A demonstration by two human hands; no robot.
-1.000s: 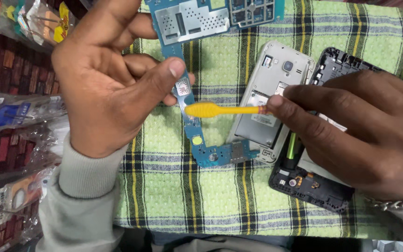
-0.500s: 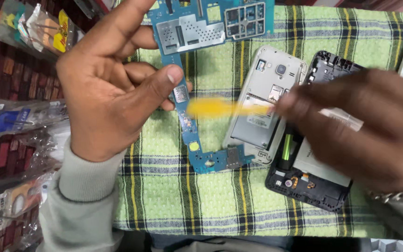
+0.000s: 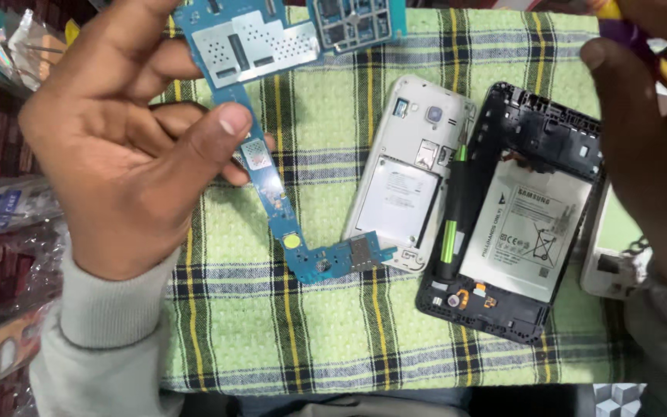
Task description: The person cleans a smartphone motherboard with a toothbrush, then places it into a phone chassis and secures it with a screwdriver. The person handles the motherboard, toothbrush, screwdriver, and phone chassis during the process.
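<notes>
The left hand (image 3: 125, 166) pinches a blue L-shaped phone circuit board (image 3: 272, 154) between thumb and fingers, holding it lifted over the left half of a green checked cloth (image 3: 272, 332) that covers the worktop. The board's wide top, with its silver shield plates, reaches past the cloth's far edge; its narrow stem runs down to a short foot that ends just beside a white plastic phone middle frame (image 3: 407, 174) lying face-down near the middle of the cloth.

The right hand (image 3: 650, 147) is raised at the far right corner, closed around a tool of which only a sliver of yellow and purple shows; what kind of tool it is cannot be told.

Right of the white frame lies a black phone chassis with a white battery (image 3: 519, 224) seated in it, and a black-and-green screwdriver (image 3: 451, 224) rests in the gap between the two, touching both. A further white phone part (image 3: 607, 262) sits at the cloth's right edge, partly under the right wrist. Clear packets of spare parts (image 3: 1, 208) lie off the cloth's left edge.

Judging by this, the teardown looks well advanced: the board is out and the shells lie bare. The battery is not yet removed.
</notes>
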